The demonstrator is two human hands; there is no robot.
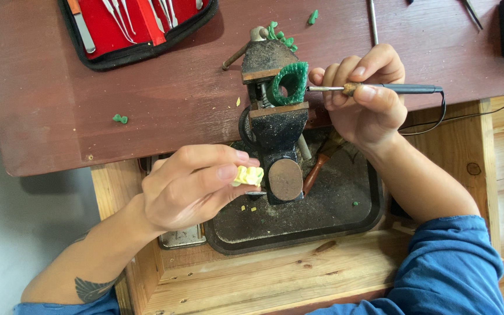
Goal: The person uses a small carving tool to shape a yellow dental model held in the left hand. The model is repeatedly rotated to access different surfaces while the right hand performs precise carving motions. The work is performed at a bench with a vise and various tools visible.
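Observation:
A small black bench vise (275,125) stands at the edge of the reddish-brown table (147,105) and clamps a green wax ring (290,81). My right hand (365,96) grips a thin corded pen-like tool (392,88) whose metal tip touches the ring's right side. My left hand (190,186) pinches a small pale yellow wax lump (249,175) between thumb and fingers, just left of the vise's round knob (285,179).
A black tray (345,216) dusted with filings lies under the vise on a wooden bench (275,274). An open red-lined tool case (138,26) with several metal picks lies at the back left. Green wax bits (120,119) dot the table. The tool's cord (467,116) trails right.

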